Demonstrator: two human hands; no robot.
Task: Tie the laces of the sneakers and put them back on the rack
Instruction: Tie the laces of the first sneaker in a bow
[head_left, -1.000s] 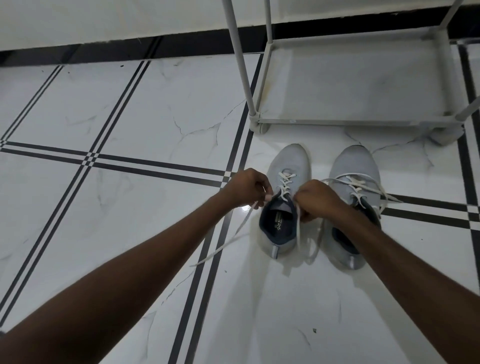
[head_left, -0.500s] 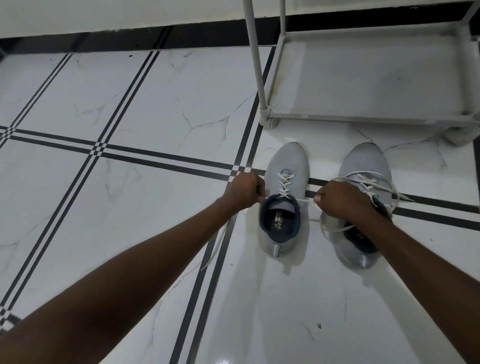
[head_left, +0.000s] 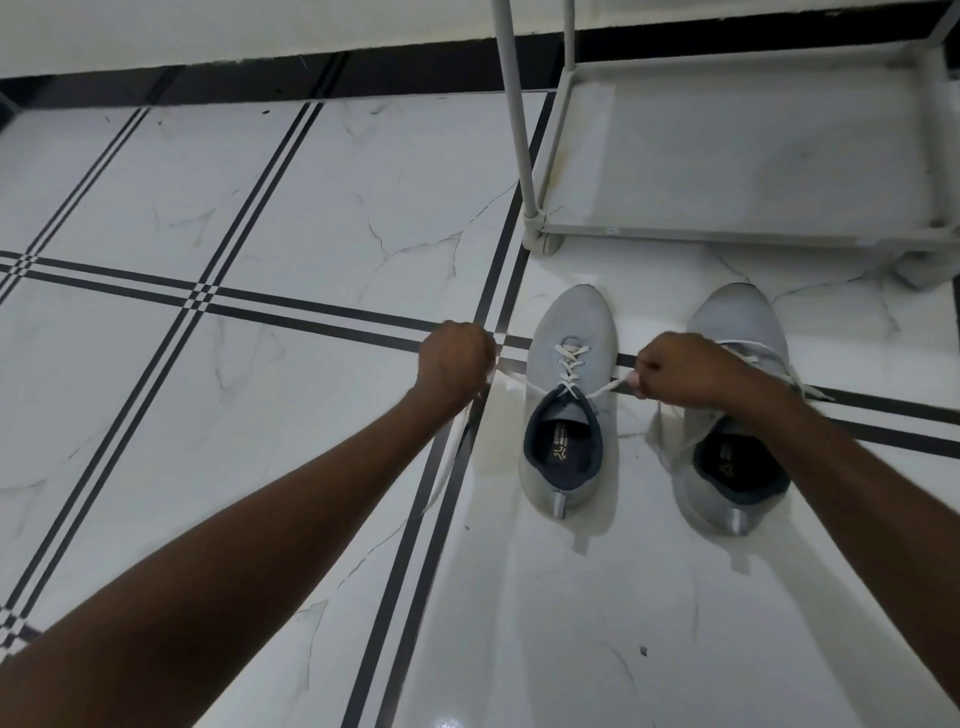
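Note:
Two light grey sneakers with dark blue linings stand side by side on the floor, toes toward the rack. The left sneaker has white laces drawn taut to both sides. My left hand is shut on the left lace end, left of the shoe; the loose tail hangs down along the floor. My right hand is shut on the right lace end, between the shoes and partly over the right sneaker, whose laces lie loose.
A white metal shoe rack stands just beyond the sneakers, its bottom shelf low over the floor and an upright post at its left front corner. The floor is white marble tile with black stripe lines. A wall with a black skirting runs behind.
Both hands have moved apart from over the left sneaker's tongue, pulling its lace ends out sideways until taut. The view has shifted slightly closer.

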